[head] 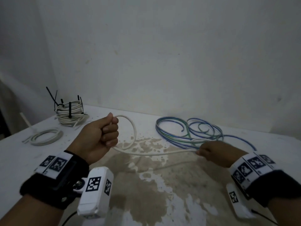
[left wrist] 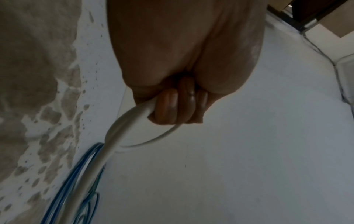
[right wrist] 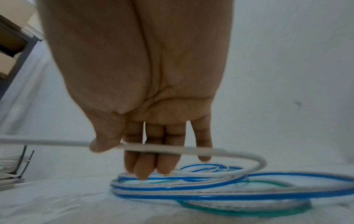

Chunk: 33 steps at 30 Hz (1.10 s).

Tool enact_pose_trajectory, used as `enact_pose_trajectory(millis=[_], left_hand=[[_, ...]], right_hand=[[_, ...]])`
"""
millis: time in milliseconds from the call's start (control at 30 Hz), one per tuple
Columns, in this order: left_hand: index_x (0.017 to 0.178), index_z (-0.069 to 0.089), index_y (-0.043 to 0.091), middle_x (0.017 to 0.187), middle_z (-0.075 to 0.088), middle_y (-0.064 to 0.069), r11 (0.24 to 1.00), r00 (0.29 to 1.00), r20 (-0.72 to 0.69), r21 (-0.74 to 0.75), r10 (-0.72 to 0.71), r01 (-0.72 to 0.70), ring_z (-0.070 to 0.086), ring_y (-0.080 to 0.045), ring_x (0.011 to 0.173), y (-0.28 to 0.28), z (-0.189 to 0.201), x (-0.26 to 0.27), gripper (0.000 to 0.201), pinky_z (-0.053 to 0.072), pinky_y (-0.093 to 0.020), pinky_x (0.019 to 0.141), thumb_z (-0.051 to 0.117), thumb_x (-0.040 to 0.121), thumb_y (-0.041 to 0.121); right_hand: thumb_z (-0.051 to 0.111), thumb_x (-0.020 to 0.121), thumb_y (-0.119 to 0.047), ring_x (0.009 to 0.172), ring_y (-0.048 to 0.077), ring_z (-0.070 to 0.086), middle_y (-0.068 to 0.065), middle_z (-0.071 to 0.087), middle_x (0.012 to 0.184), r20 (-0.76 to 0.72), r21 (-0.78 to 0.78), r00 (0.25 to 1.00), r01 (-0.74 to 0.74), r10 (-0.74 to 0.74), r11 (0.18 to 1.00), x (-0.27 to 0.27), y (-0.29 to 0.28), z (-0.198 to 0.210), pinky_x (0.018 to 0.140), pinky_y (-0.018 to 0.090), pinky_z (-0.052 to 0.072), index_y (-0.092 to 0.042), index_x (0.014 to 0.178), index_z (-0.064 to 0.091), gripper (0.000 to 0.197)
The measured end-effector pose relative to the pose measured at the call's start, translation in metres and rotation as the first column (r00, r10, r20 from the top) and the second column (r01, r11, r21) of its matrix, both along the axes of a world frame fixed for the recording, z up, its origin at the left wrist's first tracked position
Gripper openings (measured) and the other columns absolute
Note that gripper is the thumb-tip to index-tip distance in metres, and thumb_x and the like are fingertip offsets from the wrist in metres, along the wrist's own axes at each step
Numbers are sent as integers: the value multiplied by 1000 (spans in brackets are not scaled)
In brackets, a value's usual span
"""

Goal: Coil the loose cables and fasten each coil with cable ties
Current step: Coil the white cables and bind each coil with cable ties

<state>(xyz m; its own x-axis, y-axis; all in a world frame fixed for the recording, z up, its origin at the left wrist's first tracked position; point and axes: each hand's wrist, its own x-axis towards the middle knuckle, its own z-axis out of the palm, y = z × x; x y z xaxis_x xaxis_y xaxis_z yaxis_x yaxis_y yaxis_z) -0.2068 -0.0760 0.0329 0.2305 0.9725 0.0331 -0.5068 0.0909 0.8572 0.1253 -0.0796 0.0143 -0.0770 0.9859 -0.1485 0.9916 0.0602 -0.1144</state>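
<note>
My left hand [head: 104,134] fists a white cable [head: 156,153] loop; right hand [head: 215,153] pinches its run beside blue cable [head: 192,128]. Wrist tags unreadable.

White cable [head: 135,128], blue-green cables [head: 192,132], black ties [head: 70,110]

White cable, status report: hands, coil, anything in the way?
Left hand grips first loop of white cable. Right hand pinches the run, thumb against fingers. Blue cables lie loose under right hand.
</note>
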Motion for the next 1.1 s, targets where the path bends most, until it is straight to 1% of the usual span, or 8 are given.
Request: enact_pose_trajectory(millis=[200, 367, 467, 600, 700, 800, 933, 1100], left_hand=[[75, 46, 10, 56, 38, -1, 975, 964, -247, 171, -96, 141, 36, -15, 50, -18, -2, 25, 27, 42, -26, 53, 38, 94, 27], [77, 41, 7, 55, 33, 3, 938, 903, -417, 342, 104, 50, 26, -14, 52, -23, -17, 47, 30, 27, -30, 57, 32, 101, 20], [71, 42, 5, 55, 30, 2, 930, 919, -338, 361, 204, -73, 25, -13, 51, -19, -20, 52, 35, 23, -31, 57, 28, 102, 15], [65, 39, 12, 56, 29, 1, 928, 934, -250, 333, 257, -166, 23, -13, 53, -12, -24, 50, 37, 22, -30, 55, 30, 100, 15], [68, 36, 10, 52, 30, 3, 945, 947, -209, 269, 243, -184, 22, -12, 50, -11, -27, 53, 34, 21, -29, 54, 26, 100, 13], [69, 42, 10, 49, 29, 4, 974, 972, -130, 140, 197, -179, 22, -12, 48, -12, -30, 59, 35, 22, -26, 50, 30, 101, 20], [69, 45, 11, 48, 28, 3, 984, 984, -48, 68, 169, -165, 23, -11, 45, -16, -28, 76, 41, 20, -28, 53, 31, 101, 33], [79, 52, 12, 61, 37, -6, 973, 982, -9, 133, 190, -188, 33, -16, 56, -15, -21, 98, 47, 27, -30, 56, 48, 82, 58]], right_hand=[[43, 97, -42, 73, 25, 54, 4, 48, 69, 73, 505, 980, 124, -186, 854, -19, 15, 42, 60, 27, 35, -13, 77, 61, 39], [49, 95, -40, 61, 22, 45, 2, 47, 62, -299, 658, 953, 247, -54, 711, -64, 23, 74, 57, 29, 28, -10, 67, 50, 41], [42, 98, -32, 57, 19, 44, 3, 47, 60, -620, 496, 780, 308, 83, 812, -86, 24, 89, 53, 30, 34, -5, 73, 61, 42], [46, 98, -18, 52, 14, 47, 3, 47, 64, -930, 182, 352, 201, 102, 962, -108, 10, 93, 47, 27, 41, -11, 74, 60, 28], [46, 98, -15, 49, 11, 53, 4, 51, 65, -960, 107, 265, 48, 90, 993, -111, -5, 87, 45, 27, 50, -6, 80, 58, 23], [49, 97, -15, 49, 11, 53, 2, 56, 67, -928, 115, 352, -37, 121, 993, -107, -18, 78, 46, 27, 47, -7, 81, 58, 20], [51, 96, -22, 56, 4, 47, -9, 50, 62, -471, 532, 782, -118, 409, 839, -112, -32, 51, 58, 22, 35, -18, 74, 52, 22], [45, 95, -22, 69, 3, 38, -11, 45, 75, -370, 722, 756, -132, 540, 679, -123, -43, 12, 67, 8, 32, -15, 82, 57, 18]])
